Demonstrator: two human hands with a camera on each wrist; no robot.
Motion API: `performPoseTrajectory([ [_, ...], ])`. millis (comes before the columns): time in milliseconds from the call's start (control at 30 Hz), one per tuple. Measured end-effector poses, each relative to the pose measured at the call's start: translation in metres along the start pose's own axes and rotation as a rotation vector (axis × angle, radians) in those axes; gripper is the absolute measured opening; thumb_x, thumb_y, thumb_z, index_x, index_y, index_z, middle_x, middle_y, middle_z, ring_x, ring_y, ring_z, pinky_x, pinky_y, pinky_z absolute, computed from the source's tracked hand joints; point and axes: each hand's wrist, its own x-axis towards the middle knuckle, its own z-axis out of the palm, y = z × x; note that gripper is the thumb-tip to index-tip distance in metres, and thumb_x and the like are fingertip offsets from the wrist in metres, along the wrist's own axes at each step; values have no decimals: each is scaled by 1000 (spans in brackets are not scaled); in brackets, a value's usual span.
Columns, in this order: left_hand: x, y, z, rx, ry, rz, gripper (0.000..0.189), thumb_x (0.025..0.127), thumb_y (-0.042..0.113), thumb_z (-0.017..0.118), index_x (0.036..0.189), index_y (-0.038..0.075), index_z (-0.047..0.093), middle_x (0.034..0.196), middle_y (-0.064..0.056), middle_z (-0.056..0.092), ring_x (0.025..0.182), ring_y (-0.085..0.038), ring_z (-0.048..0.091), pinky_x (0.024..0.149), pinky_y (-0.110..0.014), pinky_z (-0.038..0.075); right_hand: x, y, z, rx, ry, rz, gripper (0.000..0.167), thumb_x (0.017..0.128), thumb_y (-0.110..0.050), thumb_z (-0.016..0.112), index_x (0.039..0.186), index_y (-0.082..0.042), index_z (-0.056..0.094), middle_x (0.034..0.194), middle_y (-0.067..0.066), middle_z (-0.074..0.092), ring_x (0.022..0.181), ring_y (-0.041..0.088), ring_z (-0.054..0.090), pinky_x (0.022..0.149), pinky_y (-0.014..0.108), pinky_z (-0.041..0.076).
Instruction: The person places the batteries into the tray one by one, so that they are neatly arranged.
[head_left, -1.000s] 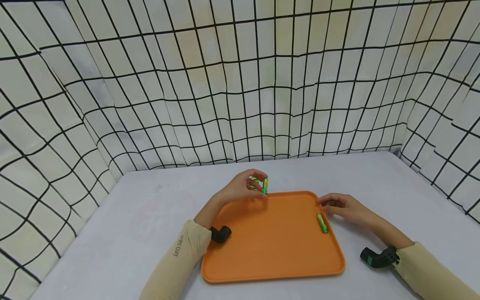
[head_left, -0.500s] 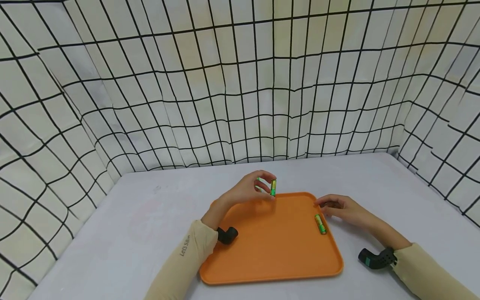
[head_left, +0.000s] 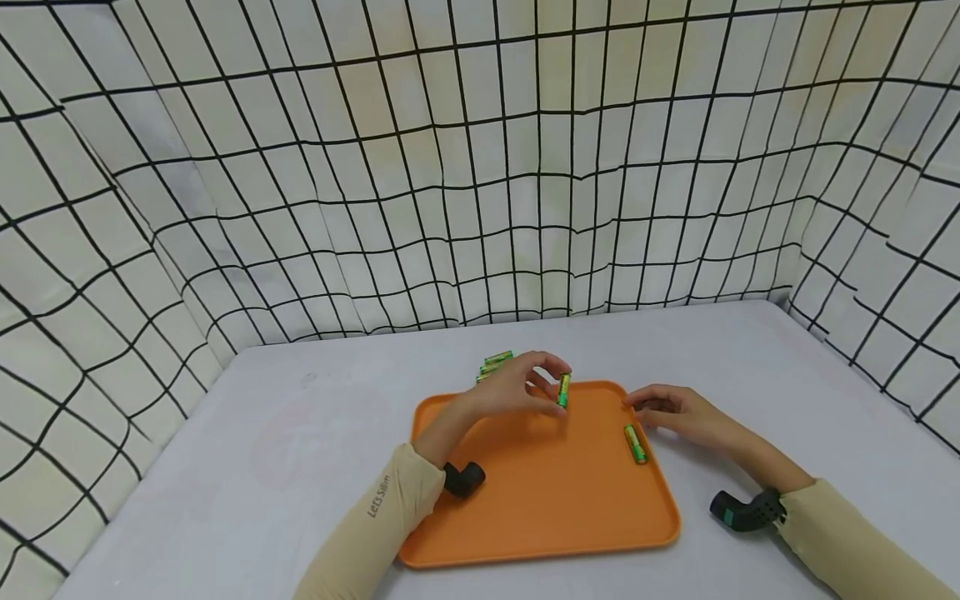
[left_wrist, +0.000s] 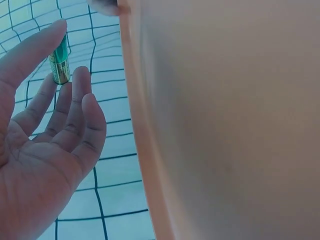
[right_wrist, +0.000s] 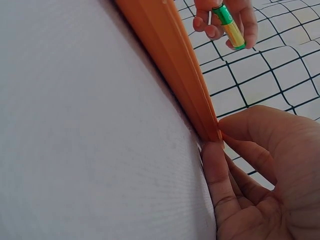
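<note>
My left hand pinches a green-and-yellow battery upright between thumb and fingertips, over the far part of an orange tray. The left wrist view shows the same battery held by its ends, the other fingers loosely bent. At the tray's right far corner, my right hand grips the rim; in the right wrist view its thumb and finger close on the tray edge. Another battery lies inside the tray along the right side, near the right hand.
Several more green batteries lie on the white table beyond the tray's far edge, partly hidden by the left hand. Walls of white cloth with black netting rise behind and at both sides. Each wrist wears a black camera.
My left hand has moved right and slightly nearer with the battery, uncovering the batteries behind the tray. The right hand stays at the tray's corner.
</note>
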Motion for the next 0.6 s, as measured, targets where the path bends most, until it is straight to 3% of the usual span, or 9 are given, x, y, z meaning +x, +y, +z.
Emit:
performPoseTrajectory([
  [600, 3, 19, 28, 19, -98, -5, 50, 81, 13, 81, 125, 9, 59, 116, -4, 57, 94, -15, 66, 78, -23, 53, 1, 3, -2, -9, -9, -8, 34, 98, -15, 59, 126, 4, 59, 120, 19, 62, 95, 10, 59, 81, 21, 49],
])
